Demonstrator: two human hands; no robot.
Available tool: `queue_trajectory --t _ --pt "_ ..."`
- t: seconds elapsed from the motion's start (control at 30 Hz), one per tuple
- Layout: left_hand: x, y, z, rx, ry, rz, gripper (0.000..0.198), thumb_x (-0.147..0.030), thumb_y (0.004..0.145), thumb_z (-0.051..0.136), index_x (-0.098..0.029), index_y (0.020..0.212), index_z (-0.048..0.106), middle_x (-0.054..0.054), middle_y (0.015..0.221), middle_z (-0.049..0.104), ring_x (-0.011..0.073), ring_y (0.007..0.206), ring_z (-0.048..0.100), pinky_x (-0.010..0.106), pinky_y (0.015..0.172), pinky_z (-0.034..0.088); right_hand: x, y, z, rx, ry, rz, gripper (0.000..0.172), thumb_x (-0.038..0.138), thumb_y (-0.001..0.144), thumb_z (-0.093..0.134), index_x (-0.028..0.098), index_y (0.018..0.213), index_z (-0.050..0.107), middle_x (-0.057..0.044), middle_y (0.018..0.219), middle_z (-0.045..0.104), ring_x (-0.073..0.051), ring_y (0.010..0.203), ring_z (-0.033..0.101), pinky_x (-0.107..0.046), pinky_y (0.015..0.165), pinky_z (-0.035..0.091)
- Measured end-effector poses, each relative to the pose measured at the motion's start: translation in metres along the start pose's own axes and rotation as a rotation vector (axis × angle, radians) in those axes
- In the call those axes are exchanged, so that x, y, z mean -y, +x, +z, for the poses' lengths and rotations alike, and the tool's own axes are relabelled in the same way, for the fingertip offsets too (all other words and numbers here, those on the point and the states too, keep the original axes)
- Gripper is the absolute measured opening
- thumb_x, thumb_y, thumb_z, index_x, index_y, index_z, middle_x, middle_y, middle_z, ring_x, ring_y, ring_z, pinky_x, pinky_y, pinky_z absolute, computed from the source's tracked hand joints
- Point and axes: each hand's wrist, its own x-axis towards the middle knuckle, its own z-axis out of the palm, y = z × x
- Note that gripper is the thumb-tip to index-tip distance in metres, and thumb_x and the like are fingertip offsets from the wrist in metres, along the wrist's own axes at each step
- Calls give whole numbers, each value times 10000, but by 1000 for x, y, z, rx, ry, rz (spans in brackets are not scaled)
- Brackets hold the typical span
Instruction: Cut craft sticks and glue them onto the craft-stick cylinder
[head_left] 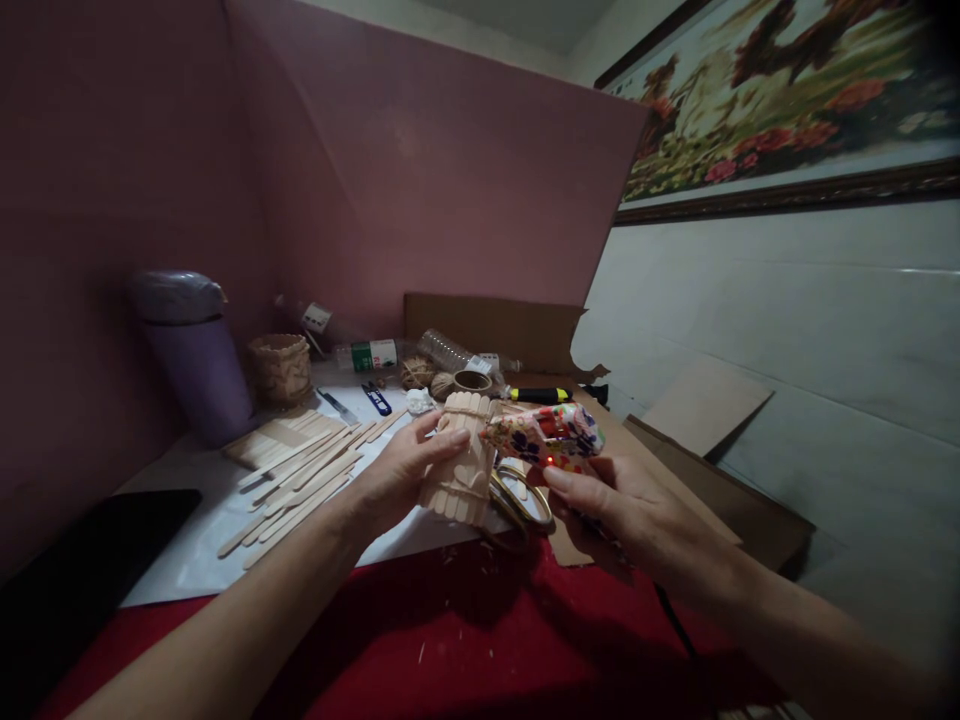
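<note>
My left hand [409, 465] is closed round a small holder made of popsicle sticks [461, 470], its thumb on the near side. The holder is raised over the front of the table, slightly tilted. My right hand [607, 500] grips a flower-patterned glue gun [544, 435] with a small red light lit near the thumb. The gun points left, its nozzle at or very near the holder's right edge; whether they touch I cannot tell. Behind and below them lie scissors with gold-edged handles [529, 495], partly hidden by the holder.
Loose popsicle sticks [307, 485] spread over white paper at left. Behind stand a wooden stick cup [279, 370] and a purple bin [196, 370]. Farther back are plastic bottles [446, 350], twine balls [416, 372], a blue cutter [376, 398] and a yellow-black knife [540, 395]. Cardboard [495, 330] leans behind.
</note>
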Motion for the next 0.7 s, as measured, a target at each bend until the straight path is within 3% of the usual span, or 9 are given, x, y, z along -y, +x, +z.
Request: queue_trajectory --t 0.7 --pt "-4 0 2 19 -15 11 426 -304 785 728 -128 1156 615 138 1094 703 210 856 686 310 766 533 1 -2 1 -23 -17 42 427 537 888 531 187 652 464 56 498 431 -56 403 339 -187 375 256"
